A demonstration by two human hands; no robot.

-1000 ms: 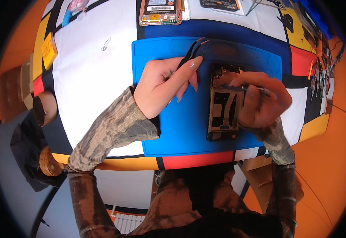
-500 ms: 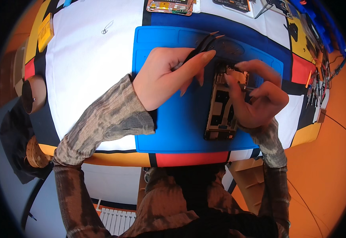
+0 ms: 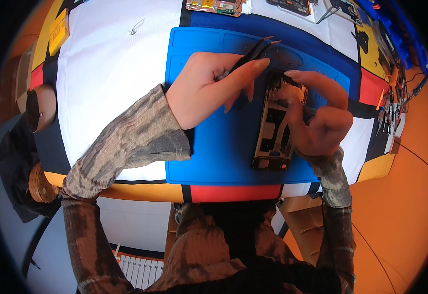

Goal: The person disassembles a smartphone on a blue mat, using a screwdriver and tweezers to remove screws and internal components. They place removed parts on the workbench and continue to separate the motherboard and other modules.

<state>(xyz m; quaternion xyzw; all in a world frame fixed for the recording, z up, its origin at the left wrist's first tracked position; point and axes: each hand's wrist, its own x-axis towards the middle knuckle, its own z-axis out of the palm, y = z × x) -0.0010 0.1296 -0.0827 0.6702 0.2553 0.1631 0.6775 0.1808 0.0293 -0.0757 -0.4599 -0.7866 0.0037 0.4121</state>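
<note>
My left hand [image 3: 201, 88] is closed round a pair of black tweezers [image 3: 254, 50], whose bent, paler tips point up and right above the blue mat [image 3: 219, 147]. On the mat lies an opened smartphone [image 3: 274, 130], long side running away from me, its inner frame and dark recesses showing. Over its upper right part is my right hand [image 3: 324, 120]. Its thumb reaches across the phone and the index finger arches to the top edge, with a gap between them. The other fingers curl in. Whether the fingertips touch the phone, I cannot tell.
Another opened device [image 3: 216, 6] and a dark electronic part [image 3: 292, 5] lie at the far edge. A small wire loop [image 3: 134, 28] rests on the white cloth. At the left are a yellow box [image 3: 58, 32] and a round roll [image 3: 42, 108]; several thin tools [image 3: 386, 115] lie right.
My right index finger has straightened a little and its tip has shifted up and left to the phone's top edge. The left hand still holds the tweezers. The whole view has shifted slightly.
</note>
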